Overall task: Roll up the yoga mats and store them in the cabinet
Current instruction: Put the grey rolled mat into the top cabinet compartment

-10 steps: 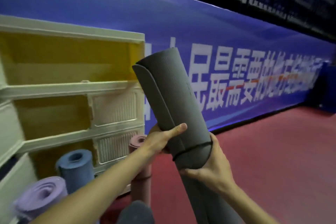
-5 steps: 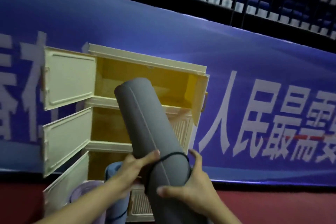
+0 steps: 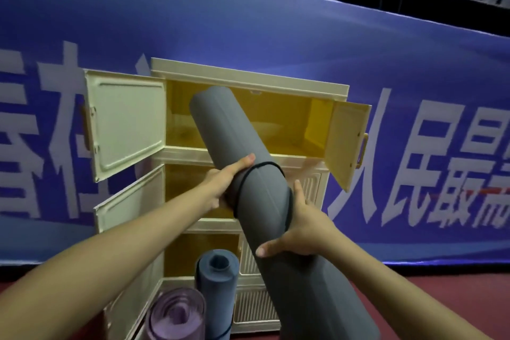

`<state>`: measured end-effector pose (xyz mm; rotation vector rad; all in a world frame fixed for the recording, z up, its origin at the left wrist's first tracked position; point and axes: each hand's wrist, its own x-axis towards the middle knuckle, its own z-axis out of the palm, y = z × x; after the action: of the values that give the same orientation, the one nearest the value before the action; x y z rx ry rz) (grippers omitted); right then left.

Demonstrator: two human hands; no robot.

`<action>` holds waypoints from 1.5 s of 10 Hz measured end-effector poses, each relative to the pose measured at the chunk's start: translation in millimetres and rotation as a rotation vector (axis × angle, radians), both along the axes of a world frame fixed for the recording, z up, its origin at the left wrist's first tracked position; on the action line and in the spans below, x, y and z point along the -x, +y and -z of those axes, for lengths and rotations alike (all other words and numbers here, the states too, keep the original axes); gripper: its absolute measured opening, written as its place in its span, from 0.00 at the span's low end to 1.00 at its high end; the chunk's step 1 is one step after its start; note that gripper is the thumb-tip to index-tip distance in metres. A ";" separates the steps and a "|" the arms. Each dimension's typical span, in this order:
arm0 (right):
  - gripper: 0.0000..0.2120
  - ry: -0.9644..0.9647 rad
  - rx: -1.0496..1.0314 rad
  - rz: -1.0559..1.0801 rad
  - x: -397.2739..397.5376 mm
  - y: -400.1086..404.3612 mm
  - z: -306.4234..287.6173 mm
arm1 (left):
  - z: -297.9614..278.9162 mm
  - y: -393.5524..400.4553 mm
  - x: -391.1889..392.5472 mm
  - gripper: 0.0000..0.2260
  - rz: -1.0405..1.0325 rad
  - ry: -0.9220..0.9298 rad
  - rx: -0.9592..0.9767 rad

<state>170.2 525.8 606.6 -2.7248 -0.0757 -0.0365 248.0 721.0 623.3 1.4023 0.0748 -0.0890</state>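
gripping the rolled grey mat point(image 3: 248, 174) mid-frame, the left hand point(image 3: 223, 185) and right hand point(image 3: 300, 226) are both curling around it. its long axis is pointing up-left, its far end nearing the top compartment of the cabinet point(image 3: 248, 74).

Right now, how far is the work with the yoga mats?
Done: the grey mat is rolled and banded. In hand: left hand and right hand grip it before the open cabinet. Left: store it, plus the blue mat and purple mat standing outside.
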 end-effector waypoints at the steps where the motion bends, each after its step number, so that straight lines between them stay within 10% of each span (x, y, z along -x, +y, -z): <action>1: 0.78 -0.066 0.016 0.004 -14.4 10.0 -1.0 | -10.1 5.9 -13.1 0.53 0.046 -0.014 -0.031; 8: 0.50 0.151 0.054 -0.232 -141.7 -116.4 -130.2 | -27.1 -21.0 -67.6 0.49 0.187 0.029 0.332; 9: 0.45 0.117 0.042 -0.263 -139.7 -126.7 -127.9 | -22.0 -28.6 -83.3 0.64 0.098 -0.185 -0.530; 10: 0.51 0.051 0.089 -0.317 -141.3 -125.7 -123.2 | -3.4 -31.2 -93.4 0.51 -0.285 -0.766 -1.624; 15: 0.49 0.191 0.037 -0.250 -158.5 -196.5 -123.1 | -60.3 9.5 -171.4 0.51 -0.015 -1.075 -1.966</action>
<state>328.8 329.3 729.7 -2.7195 -0.3636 0.2983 419.4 730.6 683.6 3.1640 -0.9769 1.0275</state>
